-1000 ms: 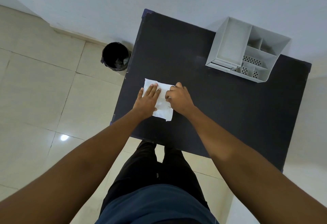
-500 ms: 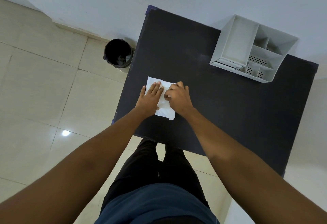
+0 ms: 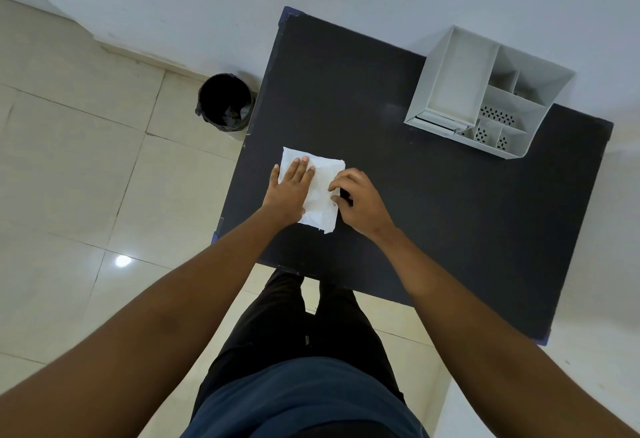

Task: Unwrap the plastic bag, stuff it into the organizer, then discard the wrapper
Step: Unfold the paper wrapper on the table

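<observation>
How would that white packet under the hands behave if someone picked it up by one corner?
The white wrapped packet would probably flop and droop: it lies flat and wrinkled on the black table. It looks thin, so likely very light. The left hand presses it flat while the right hand pinches its edge, suggesting it might slide otherwise.

White plastic packet point(image 3: 323, 191) flat on the dark table; grey organizer point(image 3: 485, 98) at the far right corner.

The packet was a thin, crinkled white rectangle lying near the table's left edge, partly covered; the organizer stood well apart from it against the wall, an open-topped light grey box with one large compartment, several smaller perforated ones and a slim drawer front; nothing showed inside it.
</observation>
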